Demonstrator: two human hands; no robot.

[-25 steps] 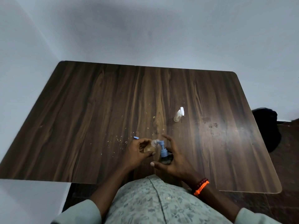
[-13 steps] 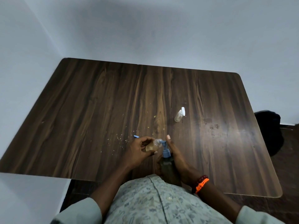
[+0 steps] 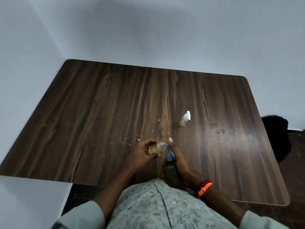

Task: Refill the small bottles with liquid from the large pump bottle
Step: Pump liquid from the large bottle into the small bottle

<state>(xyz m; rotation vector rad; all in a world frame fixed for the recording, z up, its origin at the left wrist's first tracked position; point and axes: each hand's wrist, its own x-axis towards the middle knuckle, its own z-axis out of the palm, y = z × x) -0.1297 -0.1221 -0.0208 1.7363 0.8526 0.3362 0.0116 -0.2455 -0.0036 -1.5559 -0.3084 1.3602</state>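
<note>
STEP: filling | left hand grips small bottle at pump bottle nozzle | right hand clasps pump bottle, forefinger extended | REMAINING: second small bottle, beyond pump bottle

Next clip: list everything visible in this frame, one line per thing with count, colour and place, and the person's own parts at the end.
table: 1, dark wood grain, fills the middle of the view, set into the wall corner.
large pump bottle: 1, dark body with blue pump, near table edge, gripped by the right hand.
small bottle in hand: 1, clear with yellowish liquid, tilted, mouth at the pump spout.
small bottle on table: 1, clear with white cap, right of centre.
blue object: 1, only a bit shows behind the left hand.
crumbs: many, pale, scattered mid-table.
dark object: 1, black, on the floor at right.
bracelets: 2, dark red and orange, right wrist.
left hand: holds the small bottle.
right hand: forefinger over the pump head.
</note>
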